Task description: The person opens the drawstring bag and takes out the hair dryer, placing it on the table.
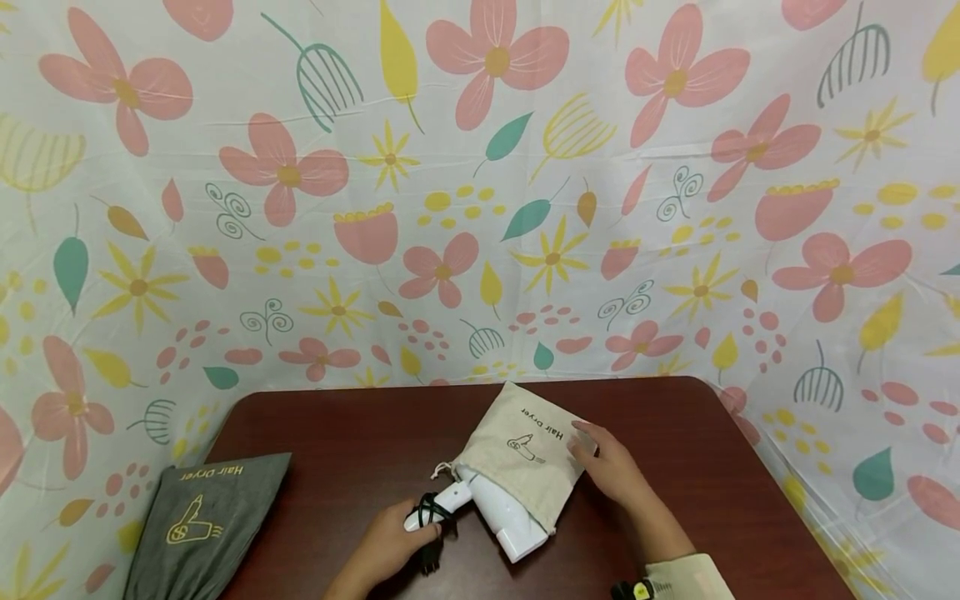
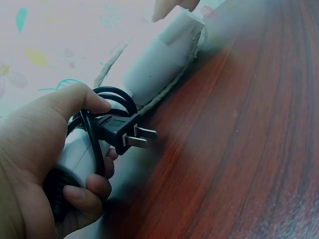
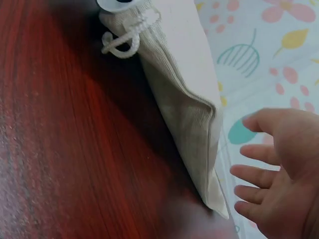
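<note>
Left grip [image 1: 386, 542] clamped on a white plastic hair dryer [image 1: 508, 512] partly inside a cream cloth drawstring bag [image 1: 502, 425].

The left thumb and fingers curl round the handle and the black cord [image 2: 112, 92] wound about it, the two-prong black plug [image 2: 118, 130] sticking out beside them; the right grip [image 1: 618, 471] has its fingers apart at the bag's right side, whether touching cannot be told. The dryer's handle and nozzle show outside the bag's mouth, the nozzle towards the near edge of the dark red wooden table [image 1: 352, 433], while the bag, printed "Hair Dryer", reaches the far edge. A grey cloth bag [image 1: 202, 517] with yellow print lies across the left edge; floral cloth [image 1: 465, 167] hangs beyond the far edge.
</note>
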A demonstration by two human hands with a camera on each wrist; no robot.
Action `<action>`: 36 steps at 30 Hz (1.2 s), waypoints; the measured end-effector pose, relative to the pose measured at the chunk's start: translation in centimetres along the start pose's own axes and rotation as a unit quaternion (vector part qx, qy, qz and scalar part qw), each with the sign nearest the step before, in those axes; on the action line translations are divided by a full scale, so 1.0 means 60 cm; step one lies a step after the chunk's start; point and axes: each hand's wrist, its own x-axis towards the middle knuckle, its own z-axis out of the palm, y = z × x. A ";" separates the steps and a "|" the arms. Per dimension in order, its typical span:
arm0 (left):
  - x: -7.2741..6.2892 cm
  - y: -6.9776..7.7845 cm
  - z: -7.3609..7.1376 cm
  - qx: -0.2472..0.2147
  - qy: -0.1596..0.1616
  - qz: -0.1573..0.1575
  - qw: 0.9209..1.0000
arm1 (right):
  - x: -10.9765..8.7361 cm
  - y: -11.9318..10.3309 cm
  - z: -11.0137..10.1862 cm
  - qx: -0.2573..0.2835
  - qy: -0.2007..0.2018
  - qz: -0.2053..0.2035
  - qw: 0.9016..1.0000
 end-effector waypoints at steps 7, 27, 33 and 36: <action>-0.001 0.002 0.000 -0.001 -0.004 0.000 1.000 | -0.003 -0.009 0.019 0.028 -0.039 -0.013 0.999; -0.002 0.001 -0.005 0.009 -0.012 0.009 1.000 | -0.005 -0.009 0.037 -0.020 -0.076 -0.075 0.994; -0.001 -0.002 -0.006 0.009 -0.015 0.012 1.000 | -0.002 -0.006 0.040 -0.039 -0.085 -0.065 0.994; 0.000 -0.003 -0.007 -0.002 -0.019 0.014 1.000 | -0.002 -0.006 0.041 -0.046 -0.088 -0.056 0.993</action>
